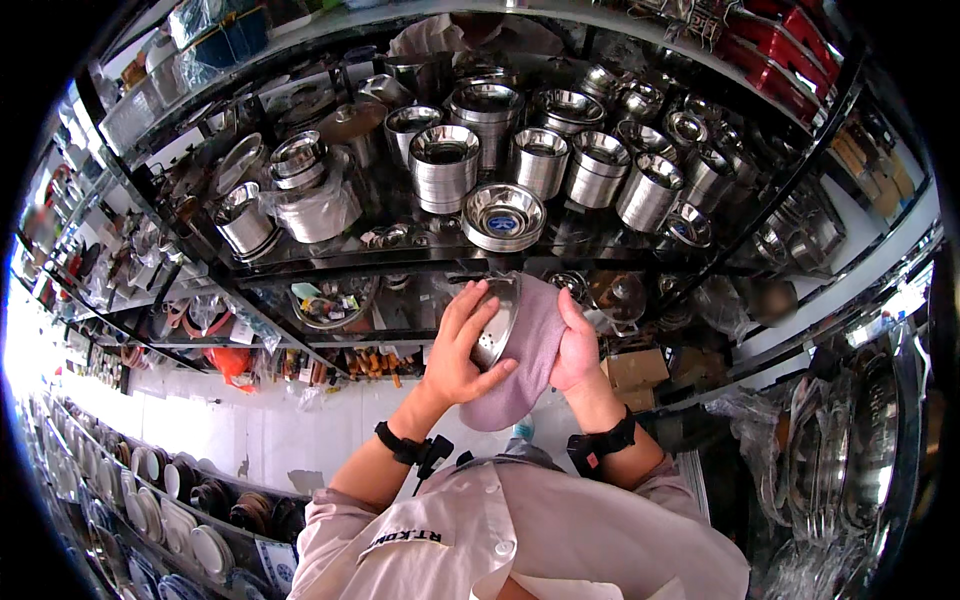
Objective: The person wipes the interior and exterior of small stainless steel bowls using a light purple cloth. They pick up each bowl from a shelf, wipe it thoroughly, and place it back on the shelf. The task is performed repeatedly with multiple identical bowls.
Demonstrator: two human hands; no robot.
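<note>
Between my hands, in front of the shelf, is a stainless steel bowl (pixel 498 330) with small holes in its wall, tilted on its side. My left hand (pixel 459 349) grips the bowl, its fingers spread over the outer wall and its thumb at the pink cloth. A mauve-pink cloth (pixel 534 341) covers the bowl's right side and hangs below it. My right hand (pixel 579 345) holds the cloth against the bowl, thumb pointing up. The bowl's far side is hidden under the cloth.
Ahead, a dark shelf (pixel 360 259) carries stacks of steel bowls (pixel 444 169) and a shallow bowl stack (pixel 504 217). Below stand a lidded pot (pixel 621 292) and cardboard boxes (pixel 636 369). Racked plates (pixel 212 547) line the lower left; wrapped metal trays (pixel 840 450) stand at right.
</note>
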